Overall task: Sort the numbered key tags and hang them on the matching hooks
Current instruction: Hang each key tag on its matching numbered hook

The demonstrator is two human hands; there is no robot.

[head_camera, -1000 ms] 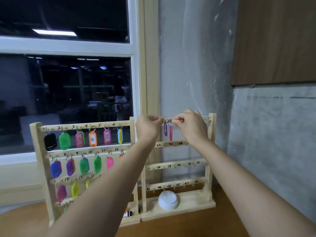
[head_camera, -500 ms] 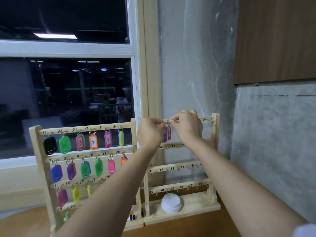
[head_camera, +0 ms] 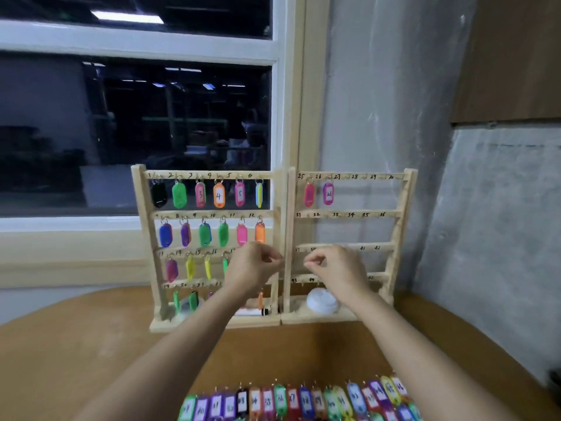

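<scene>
Hovering by the racks, the left hand and right hand are curled, apparently empty — the unhung key tags lie crowded on the surface, so a pinch may snag neighbours or misread a number.

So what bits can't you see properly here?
All head view:
- Left rack: lower right hooks hidden behind the left hand.
- Right rack: middle numbers of the third row hidden by the right hand.
- Loose tags: cut off by the bottom edge, numbers blurred.
- Whether either hand pinches anything: too small.
</scene>
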